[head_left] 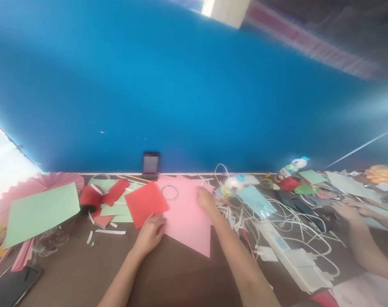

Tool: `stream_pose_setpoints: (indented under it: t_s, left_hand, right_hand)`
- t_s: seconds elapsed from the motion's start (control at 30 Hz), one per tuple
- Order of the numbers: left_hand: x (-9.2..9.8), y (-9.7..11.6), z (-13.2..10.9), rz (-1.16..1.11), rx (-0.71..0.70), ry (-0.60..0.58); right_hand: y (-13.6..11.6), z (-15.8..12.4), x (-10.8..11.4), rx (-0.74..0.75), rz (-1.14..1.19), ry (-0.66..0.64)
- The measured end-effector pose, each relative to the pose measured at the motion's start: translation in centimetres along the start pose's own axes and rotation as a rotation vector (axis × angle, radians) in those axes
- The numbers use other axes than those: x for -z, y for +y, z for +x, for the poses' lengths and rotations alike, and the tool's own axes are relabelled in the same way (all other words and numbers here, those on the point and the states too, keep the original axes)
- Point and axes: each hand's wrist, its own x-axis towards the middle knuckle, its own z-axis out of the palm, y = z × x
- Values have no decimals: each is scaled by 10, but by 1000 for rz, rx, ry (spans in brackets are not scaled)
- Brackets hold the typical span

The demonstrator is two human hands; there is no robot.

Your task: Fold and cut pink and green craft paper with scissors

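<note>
A pink paper sheet (187,217) lies on the brown table (168,277) in front of me. My left hand (150,232) rests with curled fingers on its near left edge, next to a red paper sheet (145,204). My right hand (205,198) lies flat, fingers stretched, on the pink sheet's far right part. A thin ring (170,192) sits on the pink sheet between the two hands. Neither hand grips anything that I can see.
A light green sheet (42,212), a pink folded fan (37,184) and red paper pieces (112,192) lie at the left. A phone (8,285) is near left. White cables and a power strip (292,251) cover the right, where another person's hand (347,209) works. A glue bottle (292,167) lies by the blue wall.
</note>
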Motion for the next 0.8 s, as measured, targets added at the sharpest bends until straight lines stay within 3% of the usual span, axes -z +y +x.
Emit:
stream_pose_setpoints:
  t_s: [0.17, 0.4, 0.5, 0.67, 0.73, 0.8]
  left_hand:
    - [0, -1, 1, -29, -3, 1]
    - [-5, -7, 2, -41, -26, 22]
    - [-5, -7, 2, -24, -27, 7]
    - [1, 2, 0, -37, -4, 11]
    - [5, 7, 0, -53, 11, 15]
    - [9, 12, 0, -70, 36, 16]
  right_hand:
    - [12, -51, 8, 55, -14, -17]
    - [49, -110, 21, 104, -35, -21]
    - [53, -121, 23, 144, -80, 94]
    - [21, -118, 14, 81, 25, 451]
    - [-5, -106, 8, 108, 204, 476]
    - [-35, -89, 3, 180, 433, 400]
